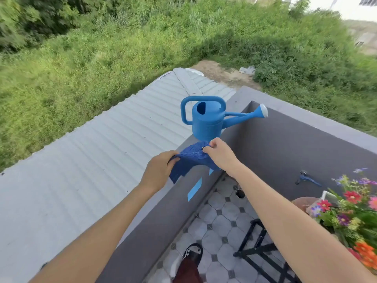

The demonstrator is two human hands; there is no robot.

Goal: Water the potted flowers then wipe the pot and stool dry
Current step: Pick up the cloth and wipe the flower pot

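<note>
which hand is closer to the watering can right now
Right. The right hand pinches the blue cloth just below the watering can; the left hand grips the cloth's other end, lower and further left.

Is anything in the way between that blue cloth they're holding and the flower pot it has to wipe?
Nothing visible blocks it. Both hands, left hand and right hand, hold the cloth on the wall ledge; the flower pot sits lower right across open tiled floor.
</note>
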